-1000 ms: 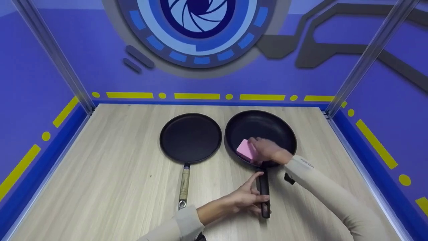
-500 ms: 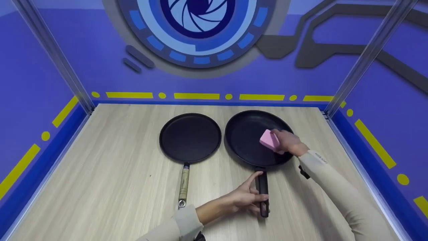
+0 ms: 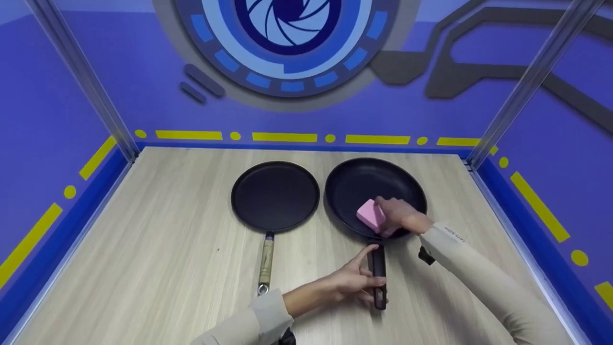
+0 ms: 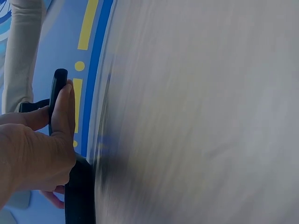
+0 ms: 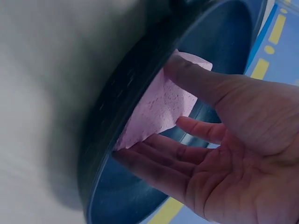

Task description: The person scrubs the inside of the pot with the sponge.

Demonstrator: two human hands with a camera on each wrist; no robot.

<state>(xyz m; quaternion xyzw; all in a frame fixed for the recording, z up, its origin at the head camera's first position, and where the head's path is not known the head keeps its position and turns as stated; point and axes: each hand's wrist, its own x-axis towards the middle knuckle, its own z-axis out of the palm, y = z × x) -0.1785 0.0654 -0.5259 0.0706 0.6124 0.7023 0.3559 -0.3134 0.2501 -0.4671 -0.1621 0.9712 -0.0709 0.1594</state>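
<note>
On the right of the table stands a deep black frying pan (image 3: 368, 177). My left hand (image 3: 352, 282) grips its black handle (image 3: 379, 268), with fingers across it and the thumb up near the pan's body. The left wrist view shows that handle (image 4: 57, 88) between my thumb and fingers. Inside the pan, my right hand (image 3: 397, 214) holds a pink sponge (image 3: 370, 215) low against the bottom, near the handle side. From the right wrist, the porous sponge (image 5: 161, 105) shows pinched between thumb and fingers, partly hidden by the pan's rim.
Just left of the frying pan lies a flat black crepe pan (image 3: 275, 196), its wooden handle (image 3: 266, 261) pointing toward me. The wood-grain table (image 3: 158, 249) is walled by blue panels at the back and both sides.
The sponge in my right hand has swept right and up across the pan, then back left and down toward the handle side. My left hand keeps its hold on the handle.
</note>
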